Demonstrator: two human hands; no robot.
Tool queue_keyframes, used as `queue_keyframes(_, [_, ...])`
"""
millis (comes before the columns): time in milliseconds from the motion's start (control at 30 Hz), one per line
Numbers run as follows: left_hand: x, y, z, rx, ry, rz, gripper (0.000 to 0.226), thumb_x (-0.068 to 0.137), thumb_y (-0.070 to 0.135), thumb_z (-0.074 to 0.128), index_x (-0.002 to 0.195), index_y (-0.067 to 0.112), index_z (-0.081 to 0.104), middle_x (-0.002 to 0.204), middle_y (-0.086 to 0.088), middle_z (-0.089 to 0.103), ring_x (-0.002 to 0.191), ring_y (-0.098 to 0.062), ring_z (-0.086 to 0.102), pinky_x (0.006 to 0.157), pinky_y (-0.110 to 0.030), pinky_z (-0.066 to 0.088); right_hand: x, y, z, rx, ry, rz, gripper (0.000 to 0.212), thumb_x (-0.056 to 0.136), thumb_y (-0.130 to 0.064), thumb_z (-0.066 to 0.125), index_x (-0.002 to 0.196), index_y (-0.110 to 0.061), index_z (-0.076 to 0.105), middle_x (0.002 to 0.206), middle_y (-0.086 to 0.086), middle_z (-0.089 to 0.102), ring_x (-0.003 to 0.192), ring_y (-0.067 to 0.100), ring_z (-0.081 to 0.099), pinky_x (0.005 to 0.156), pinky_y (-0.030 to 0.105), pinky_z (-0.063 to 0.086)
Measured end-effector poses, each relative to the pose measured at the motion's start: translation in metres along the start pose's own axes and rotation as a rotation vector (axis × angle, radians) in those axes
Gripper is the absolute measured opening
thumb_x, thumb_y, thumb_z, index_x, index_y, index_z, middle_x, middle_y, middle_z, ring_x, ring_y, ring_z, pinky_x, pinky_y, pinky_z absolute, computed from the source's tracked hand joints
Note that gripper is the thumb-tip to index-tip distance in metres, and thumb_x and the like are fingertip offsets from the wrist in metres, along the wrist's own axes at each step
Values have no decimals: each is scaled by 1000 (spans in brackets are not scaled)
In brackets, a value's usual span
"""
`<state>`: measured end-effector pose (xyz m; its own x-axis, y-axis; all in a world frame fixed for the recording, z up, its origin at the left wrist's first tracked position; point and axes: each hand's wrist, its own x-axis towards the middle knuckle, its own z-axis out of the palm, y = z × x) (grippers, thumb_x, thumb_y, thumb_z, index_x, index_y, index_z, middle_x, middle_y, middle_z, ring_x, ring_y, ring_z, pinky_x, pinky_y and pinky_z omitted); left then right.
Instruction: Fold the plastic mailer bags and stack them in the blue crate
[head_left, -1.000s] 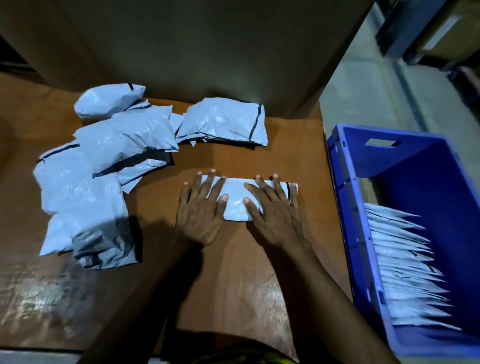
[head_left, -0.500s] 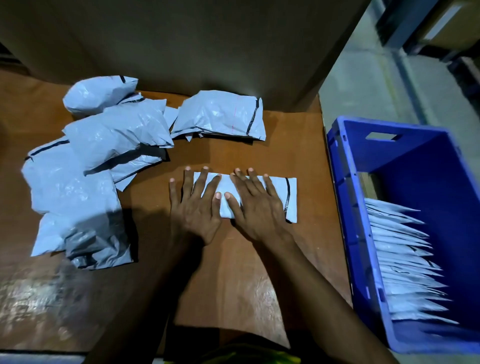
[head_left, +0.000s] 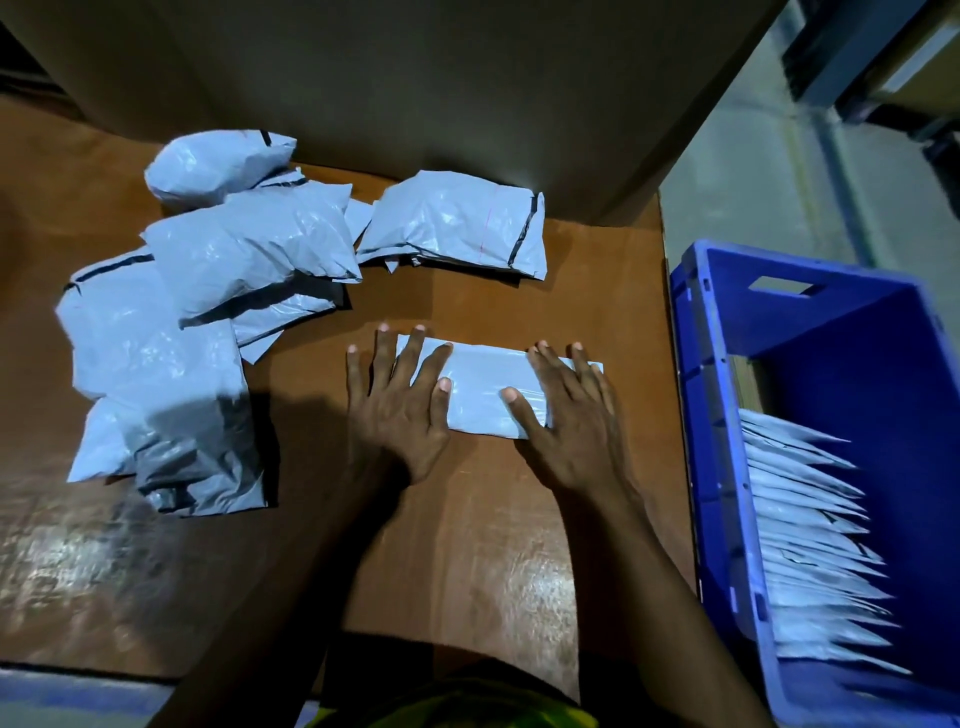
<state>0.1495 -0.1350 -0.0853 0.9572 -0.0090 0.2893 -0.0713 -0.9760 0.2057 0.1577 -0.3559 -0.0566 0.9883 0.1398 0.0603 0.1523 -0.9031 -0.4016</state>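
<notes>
A folded grey mailer bag (head_left: 483, 387) lies flat as a narrow strip on the brown table (head_left: 467, 545). My left hand (head_left: 397, 405) presses its left end with straight, spread fingers. My right hand (head_left: 569, 415) lies flat on its right end, fingers straight. A heap of unfolded grey mailer bags (head_left: 208, 291) sits to the left, and another bag (head_left: 457, 223) lies behind the strip. The blue crate (head_left: 711, 415) stands at the right of the table. Inside it, several folded bags (head_left: 810, 545) stand in a row.
A large cardboard wall (head_left: 415, 78) rises along the back of the table. Grey floor (head_left: 753, 171) shows beyond the table's right edge, behind the crate. Bare tabletop lies in front of my hands.
My hands have slid apart along the folded bag: the right hand moved from the middle to the right end, the left hand stayed near the left end.
</notes>
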Motion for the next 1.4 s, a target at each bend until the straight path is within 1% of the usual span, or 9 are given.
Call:
queue_keyframes(167, [8, 18, -17, 36, -59, -15, 55, 107, 43, 25, 150, 23, 53, 164, -8, 39, 156, -35, 23, 124, -60, 17, 2, 14, -15, 412, 22, -17, 46, 109, -50, 42, 153, -37, 50, 166, -19, 32, 157, -2, 11, 130, 44, 8])
queue_keyframes(367, [3, 42, -4, 8, -28, 200, 57, 110, 48, 26, 164, 30, 26, 173, -5, 13, 160, -33, 3, 121, -69, 12, -12, 8, -1, 185, 77, -72, 45, 110, -48, 45, 152, -34, 53, 165, -15, 38, 158, 3, 12, 129, 49, 11])
queue_keyframes(567, [4, 40, 5, -6, -69, 152, 55, 108, 51, 31, 157, 31, 43, 171, -1, 25, 160, -35, 4, 121, -71, 6, -9, 6, 2, 115, 94, -52, 45, 110, -48, 41, 151, -35, 53, 163, -17, 40, 158, 3, 14, 129, 42, 9])
queue_keyframes(800, [20, 36, 3, -79, -317, 102, 66, 102, 62, 12, 161, 39, 29, 174, 4, 11, 159, -35, -9, 120, -69, -8, -5, 3, 2, 98, 81, -37, 46, 110, -50, 39, 151, -35, 53, 163, -17, 41, 158, 3, 14, 128, 43, 11])
queue_keyframes(900, [14, 36, -3, -106, -265, 112, 63, 105, 60, 17, 160, 35, 34, 173, 0, 17, 160, -32, -1, 122, -68, -4, -15, 0, 0, 31, 176, -65, 40, 110, -43, 46, 144, -30, 62, 158, -11, 50, 156, 10, 27, 126, 47, 19])
queue_keyframes(1000, [1, 41, -14, -165, -85, 90, 56, 108, 47, 35, 152, 18, 51, 165, -14, 36, 157, -35, 20, 126, -59, 13, -30, 0, -2, -1, 325, -83, 35, 108, -38, 51, 130, -22, 72, 140, -4, 64, 137, 21, 53, 114, 49, 39])
queue_keyframes(1133, [-20, 49, -16, -197, 140, 121, 29, 102, 20, 59, 126, 11, 70, 141, -15, 61, 138, -36, 50, 110, -54, 37, -44, 4, -1, 34, 361, -69, 27, 105, -33, 60, 126, -21, 74, 130, -3, 67, 124, 22, 59, 102, 40, 47])
queue_keyframes(1267, [-24, 51, -15, -59, 61, 147, 31, 94, 18, 64, 124, 14, 68, 135, -11, 61, 127, -34, 53, 103, -52, 38, -44, 3, 4, 119, 369, -39, 25, 102, -29, 67, 124, -22, 76, 130, -5, 69, 130, 20, 57, 107, 38, 46])
queue_keyframes(1400, [-15, 51, -22, -43, 8, 150, 31, 94, 23, 58, 122, 16, 69, 132, -8, 62, 123, -33, 53, 100, -51, 39, -32, 1, -11, 7, 279, -47, 24, 95, -26, 73, 118, -22, 79, 123, -2, 73, 120, 24, 62, 97, 41, 51])
